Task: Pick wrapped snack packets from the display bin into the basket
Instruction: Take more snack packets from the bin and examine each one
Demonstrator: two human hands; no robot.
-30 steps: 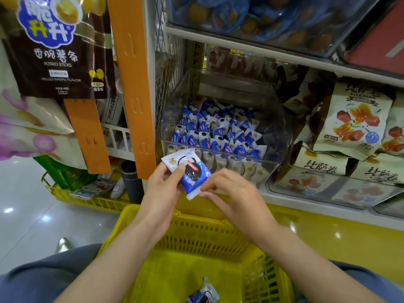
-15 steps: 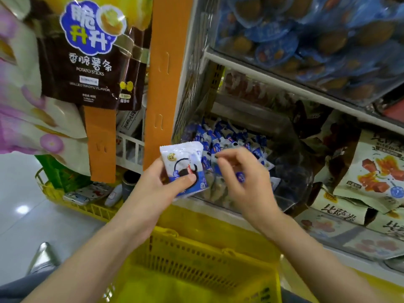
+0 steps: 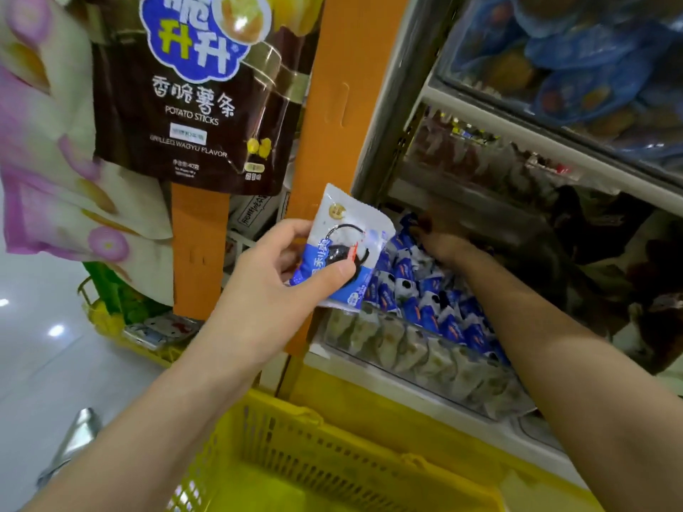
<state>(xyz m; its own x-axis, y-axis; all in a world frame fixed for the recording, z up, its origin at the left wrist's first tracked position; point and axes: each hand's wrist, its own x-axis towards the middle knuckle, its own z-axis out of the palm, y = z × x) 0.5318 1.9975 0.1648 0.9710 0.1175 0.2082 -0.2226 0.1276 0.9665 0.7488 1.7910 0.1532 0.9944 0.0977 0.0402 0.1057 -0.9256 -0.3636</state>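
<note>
Head view: a white-and-blue snack packet (image 3: 345, 253) sits near the frame's centre, upright and tilted toward 1 o'clock. It is pinched in the left hand (image 3: 269, 290), whose grip closes with the thumb across the packet's lower front and the fingers behind. The packet is out of the bin but not in the basket.

Toward 3 o'clock from it, the right hand (image 3: 441, 243) reaches into the clear display bin (image 3: 417, 358), fingers down among the heaped packets (image 3: 425, 293). Shadow and blur hide whether that grip has closed on one.

At 6 o'clock the yellow basket (image 3: 325, 448) lies below both arms, and too little of its floor shows to count its contents.

By my judgement, one packet is picked and awaits dropping, another is being sought, and plenty remain in the bin. A potato sticks bag (image 3: 192, 105) hangs at 11 o'clock.
</note>
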